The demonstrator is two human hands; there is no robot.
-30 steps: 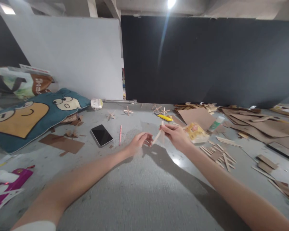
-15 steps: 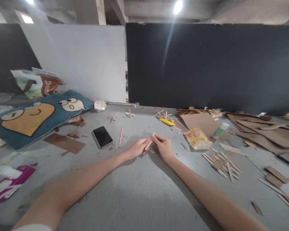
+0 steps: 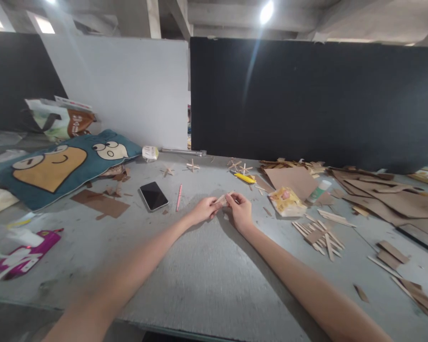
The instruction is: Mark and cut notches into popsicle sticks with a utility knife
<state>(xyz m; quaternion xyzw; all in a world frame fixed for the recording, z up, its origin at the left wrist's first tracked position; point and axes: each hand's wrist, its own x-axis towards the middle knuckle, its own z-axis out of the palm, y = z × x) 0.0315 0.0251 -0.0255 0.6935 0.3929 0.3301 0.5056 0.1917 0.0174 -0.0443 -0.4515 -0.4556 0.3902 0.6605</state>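
My left hand [image 3: 204, 209] and my right hand [image 3: 239, 210] meet near the middle of the grey table [image 3: 207, 280], low over its surface. Both pinch thin wooden sticks [image 3: 224, 198] held between them, the left at one end and the right at the other. The fingers of each hand are curled closed around the sticks. A loose pile of similar wooden sticks [image 3: 319, 232] lies to the right of my right hand.
A black phone [image 3: 153, 195] and a pink pencil [image 3: 179, 197] lie left of the hands. A yellow packet [image 3: 284, 201], a glue stick [image 3: 319, 190] and brown cardboard sheets [image 3: 378, 194] sit right. A blue cushion [image 3: 57, 166] is far left, small stick stars [image 3: 192, 166] at the back.
My hands came down from above the table and drew together, so both now grip the sticks close to the surface. The view has tilted slightly.
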